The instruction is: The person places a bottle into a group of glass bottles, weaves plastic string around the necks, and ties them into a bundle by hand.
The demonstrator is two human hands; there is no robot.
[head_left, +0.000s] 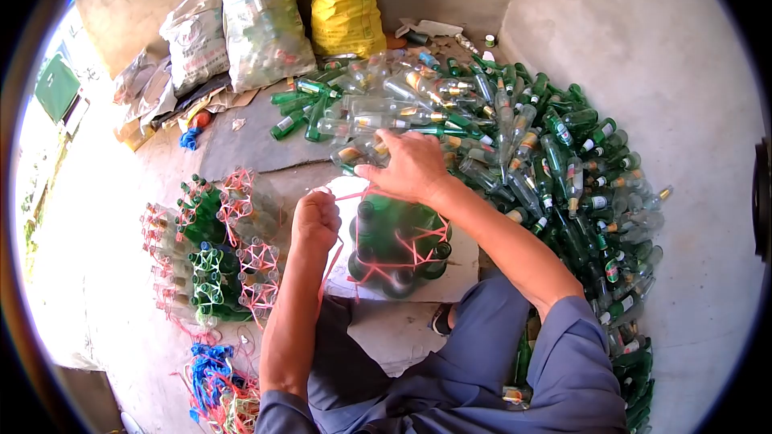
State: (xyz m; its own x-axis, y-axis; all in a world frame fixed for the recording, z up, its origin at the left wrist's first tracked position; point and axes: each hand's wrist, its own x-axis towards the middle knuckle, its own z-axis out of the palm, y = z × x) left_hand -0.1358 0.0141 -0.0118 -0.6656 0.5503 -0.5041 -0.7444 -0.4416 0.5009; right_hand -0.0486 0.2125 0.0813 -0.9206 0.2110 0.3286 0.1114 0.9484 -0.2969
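A bundle of green bottles [394,245] stands on a pale board [462,257] between the person's knees, with pink string [414,253] wound among the bottle necks. My left hand [316,215] is closed on the pink string at the bundle's left, and a loose length hangs below it. Over the far edge of the bundle is my right hand [410,165], its fingers partly spread and the thumb pointing left, close to the string. Whether the right fingertips grip the string is not clear.
Tied bottle bundles [213,273] stand at the left, above tangled blue and pink string [217,382]. A large heap of loose bottles [563,185] spreads behind and right. Filled sacks [265,28] and a yellow sack [346,4] lean against the back wall.
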